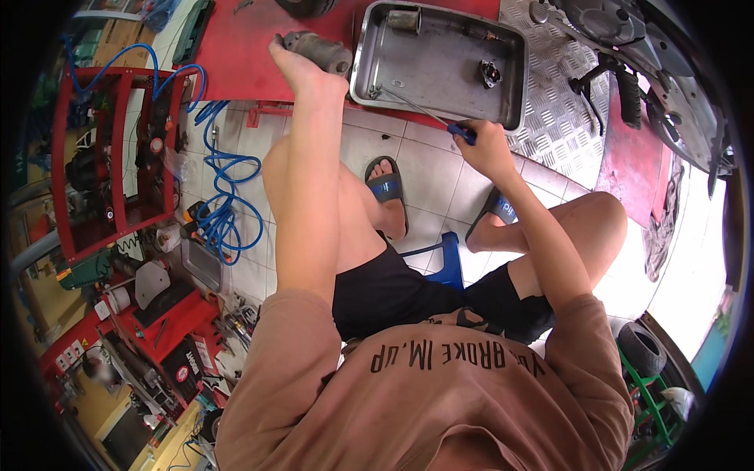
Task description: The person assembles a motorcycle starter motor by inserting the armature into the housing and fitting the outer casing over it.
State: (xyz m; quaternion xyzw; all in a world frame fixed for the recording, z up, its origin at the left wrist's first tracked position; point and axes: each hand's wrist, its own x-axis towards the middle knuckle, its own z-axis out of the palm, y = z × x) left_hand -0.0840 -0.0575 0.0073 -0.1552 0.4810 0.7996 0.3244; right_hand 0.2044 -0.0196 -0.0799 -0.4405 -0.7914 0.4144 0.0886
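Note:
My left hand is at the red work surface, closed on a grimy grey cylindrical metal part that looks like a small motor housing; most of its fingers are hidden. In my right hand is a screwdriver with a blue handle and a long thin shaft. The shaft reaches left over the near rim of a metal tray, its tip beside a small metal piece in the tray's near left corner. Whether they touch, I cannot tell. A metal cylinder and a small dark part also lie in the tray.
A diamond-plate metal sheet lies right of the tray, with motorcycle parts beyond. Coiled blue air hose hangs beside a red rack at left. Between my feet stands a blue stool. Tyres are at lower right.

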